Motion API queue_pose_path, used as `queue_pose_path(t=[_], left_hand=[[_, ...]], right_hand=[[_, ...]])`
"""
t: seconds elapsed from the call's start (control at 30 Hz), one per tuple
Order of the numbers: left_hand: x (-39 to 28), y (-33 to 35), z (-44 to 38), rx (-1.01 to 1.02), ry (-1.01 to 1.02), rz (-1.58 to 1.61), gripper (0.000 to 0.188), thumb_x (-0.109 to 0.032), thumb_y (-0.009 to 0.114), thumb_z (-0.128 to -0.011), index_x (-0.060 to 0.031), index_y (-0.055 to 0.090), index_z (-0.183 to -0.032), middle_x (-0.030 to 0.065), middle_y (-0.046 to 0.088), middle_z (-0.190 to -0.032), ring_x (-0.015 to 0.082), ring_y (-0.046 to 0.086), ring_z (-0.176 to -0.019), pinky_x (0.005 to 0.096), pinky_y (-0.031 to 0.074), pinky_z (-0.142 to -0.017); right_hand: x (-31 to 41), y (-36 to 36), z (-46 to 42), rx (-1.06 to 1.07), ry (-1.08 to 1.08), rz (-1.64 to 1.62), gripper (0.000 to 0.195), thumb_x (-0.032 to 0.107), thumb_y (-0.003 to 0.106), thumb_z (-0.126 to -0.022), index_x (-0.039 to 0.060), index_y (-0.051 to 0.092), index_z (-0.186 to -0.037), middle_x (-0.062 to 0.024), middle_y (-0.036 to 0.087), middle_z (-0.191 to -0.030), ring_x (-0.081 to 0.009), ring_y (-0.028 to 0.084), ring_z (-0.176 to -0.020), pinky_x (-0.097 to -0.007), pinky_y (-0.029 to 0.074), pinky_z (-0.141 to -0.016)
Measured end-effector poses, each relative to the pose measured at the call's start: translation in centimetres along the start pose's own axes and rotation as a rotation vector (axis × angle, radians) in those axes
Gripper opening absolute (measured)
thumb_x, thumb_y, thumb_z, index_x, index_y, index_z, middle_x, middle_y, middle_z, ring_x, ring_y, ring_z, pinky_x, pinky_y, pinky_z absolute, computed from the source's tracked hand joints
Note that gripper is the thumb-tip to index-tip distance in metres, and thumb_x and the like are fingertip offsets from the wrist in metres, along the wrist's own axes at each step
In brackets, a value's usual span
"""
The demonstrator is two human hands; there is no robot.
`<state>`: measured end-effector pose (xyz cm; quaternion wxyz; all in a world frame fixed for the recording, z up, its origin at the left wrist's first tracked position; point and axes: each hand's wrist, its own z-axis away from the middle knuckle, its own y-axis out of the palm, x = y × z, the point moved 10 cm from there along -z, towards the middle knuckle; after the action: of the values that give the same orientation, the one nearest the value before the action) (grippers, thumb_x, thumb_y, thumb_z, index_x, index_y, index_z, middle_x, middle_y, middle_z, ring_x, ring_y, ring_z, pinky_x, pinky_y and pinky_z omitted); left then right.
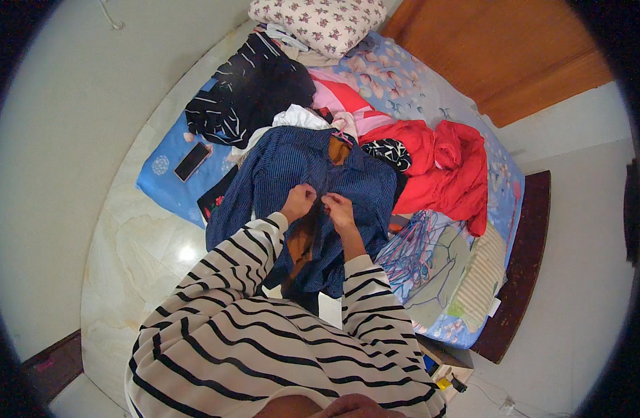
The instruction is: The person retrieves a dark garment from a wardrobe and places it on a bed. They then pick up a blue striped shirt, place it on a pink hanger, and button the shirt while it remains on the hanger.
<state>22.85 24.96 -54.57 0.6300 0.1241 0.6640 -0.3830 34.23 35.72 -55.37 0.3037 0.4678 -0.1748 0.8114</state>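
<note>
A dark blue pinstriped collared shirt (288, 162) with a brown lining lies spread over the near part of the bed, on a pink clothes hanger (342, 137) that shows at its collar. My left hand (300, 200) pinches the shirt's front edge at mid-chest. Just to its right, my right hand (338, 208) pinches the opposite front edge, its fingers curled. The two hands are close together but apart. Below them the shirt front hangs open and shows the brown lining.
Red clothing (450, 167) and a heap of plastic hangers (416, 251) lie at the right. Black clothing with white stripes (262, 83), a smartphone (193, 161) and a floral pillow (325, 23) are on the bed (166, 162). A wooden box (453, 368) stands at the lower right.
</note>
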Motion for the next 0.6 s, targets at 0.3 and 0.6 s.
queue_pose_path(t=[0.3, 0.6], left_hand=[[0.6, 0.7, 0.3, 0.054, -0.113, 0.130, 0.016, -0.011, 0.062, -0.083, 0.0030, 0.066, -0.088, 0.0187, 0.068, -0.079, 0.0280, 0.069, -0.074, 0.0355, 0.053, -0.070], [0.8, 1.0, 0.2, 0.056, -0.165, 0.075, 0.016, -0.012, 0.062, -0.082, 0.0017, 0.068, -0.086, 0.0184, 0.068, -0.082, 0.0302, 0.068, -0.077, 0.0366, 0.053, -0.073]], right_hand=[[-0.7, 0.2, 0.0, 0.009, -0.029, 0.040, 0.024, 0.013, 0.070, -0.079, -0.0019, 0.067, -0.098, 0.0002, 0.060, -0.077, -0.0090, 0.051, -0.065, -0.0239, 0.040, -0.057], [-1.7, 0.1, 0.3, 0.013, 0.019, -0.027, 0.028, 0.012, 0.070, -0.083, -0.0023, 0.066, -0.106, -0.0018, 0.063, -0.084, -0.0108, 0.055, -0.068, -0.0227, 0.044, -0.061]])
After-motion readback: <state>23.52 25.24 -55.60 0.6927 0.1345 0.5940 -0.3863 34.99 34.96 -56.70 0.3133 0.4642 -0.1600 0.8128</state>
